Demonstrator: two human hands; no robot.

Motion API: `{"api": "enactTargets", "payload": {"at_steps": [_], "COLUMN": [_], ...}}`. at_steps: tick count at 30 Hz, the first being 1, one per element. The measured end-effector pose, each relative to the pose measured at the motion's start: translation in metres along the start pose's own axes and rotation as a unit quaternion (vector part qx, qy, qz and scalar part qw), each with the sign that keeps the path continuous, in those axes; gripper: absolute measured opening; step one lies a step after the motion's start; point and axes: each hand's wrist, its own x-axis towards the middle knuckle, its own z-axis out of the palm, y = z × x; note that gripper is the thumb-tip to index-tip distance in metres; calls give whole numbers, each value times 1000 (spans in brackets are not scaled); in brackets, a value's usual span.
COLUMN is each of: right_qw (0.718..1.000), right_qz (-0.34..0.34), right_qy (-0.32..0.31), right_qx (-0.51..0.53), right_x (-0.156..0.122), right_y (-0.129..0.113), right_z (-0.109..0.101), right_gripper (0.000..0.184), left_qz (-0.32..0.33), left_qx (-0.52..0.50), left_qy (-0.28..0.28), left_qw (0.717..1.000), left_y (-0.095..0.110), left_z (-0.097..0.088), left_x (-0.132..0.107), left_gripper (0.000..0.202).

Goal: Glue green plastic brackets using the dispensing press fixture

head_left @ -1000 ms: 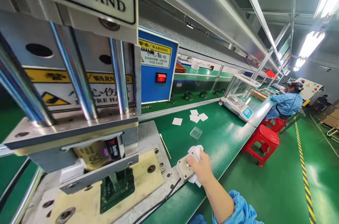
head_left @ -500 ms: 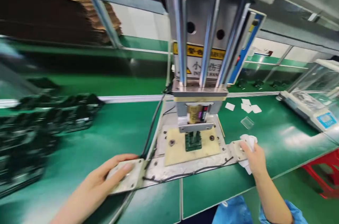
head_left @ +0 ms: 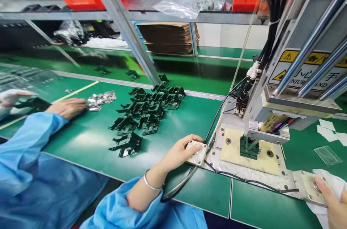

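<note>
My left hand (head_left: 179,152) lies with its fingers draped over the left button box (head_left: 200,154) of a small press, holding nothing. At the bottom right edge, my right hand (head_left: 334,205) grips a white cloth (head_left: 333,185) while its thumb rests on the right button box (head_left: 306,186). Between the two boxes, a green part (head_left: 248,148) sits in the fixture on the beige plate (head_left: 233,149), with the press head (head_left: 294,103) down on it.
A pile of black plastic parts (head_left: 148,108) lies left of the press. A co-worker in blue sleeves has a hand (head_left: 67,107) by small shiny metal pieces (head_left: 101,99). Black cables (head_left: 179,189) loop near the front edge. White slips (head_left: 326,129) lie at right.
The view has swung left, from the right side of the bench to the left. My left hand has come into view on the left button box; my right hand stays on the right box.
</note>
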Motion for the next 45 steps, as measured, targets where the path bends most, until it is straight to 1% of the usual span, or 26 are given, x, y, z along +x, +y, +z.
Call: {"api": "enactTargets", "payload": {"at_steps": [2,3,5,8,14,17,22,27,32,37,45], "right_qw": [996,994,993,994,994,994,993,992,992,993,992], "right_qz": [81,106,120,104,58,28,-11,-19,-22,-11,-7], "right_qy": [-5,-5,-3,13,25,24,18,5,5,9,3], "right_qx": [-34,-34,-9,23,92,102,114,127,126,115,124], "right_x": [-3,-4,-7,-10,-12,-12,-12,-13,-14,-14,-14], "right_y": [-12,-19,-30,-39,-42,-42,-40,-38,-40,-42,-38], "right_z": [-2,-2,-2,-1,4,5,6,7,7,6,6], "right_gripper": [54,54,54,54,64,66,63,59,57,56,60], "left_qz": [-2,-3,-5,-10,-27,-44,-62,-69,-79,-82,-90], "left_qx": [-9,-13,-18,-23,10,26,37,20,24,25,31], "left_qy": [0,-1,-2,-5,20,37,64,83,87,94,93], "left_qw": [1000,1000,1000,1000,999,998,995,994,993,992,991], "left_y": [-1,-1,-3,-5,-2,4,10,16,22,22,21], "left_z": [0,0,1,0,-3,-3,0,5,8,9,8], "left_x": [1,2,3,4,4,5,4,-1,-4,-4,-4], "left_gripper": [55,55,56,57,63,66,66,60,62,62,63]}}
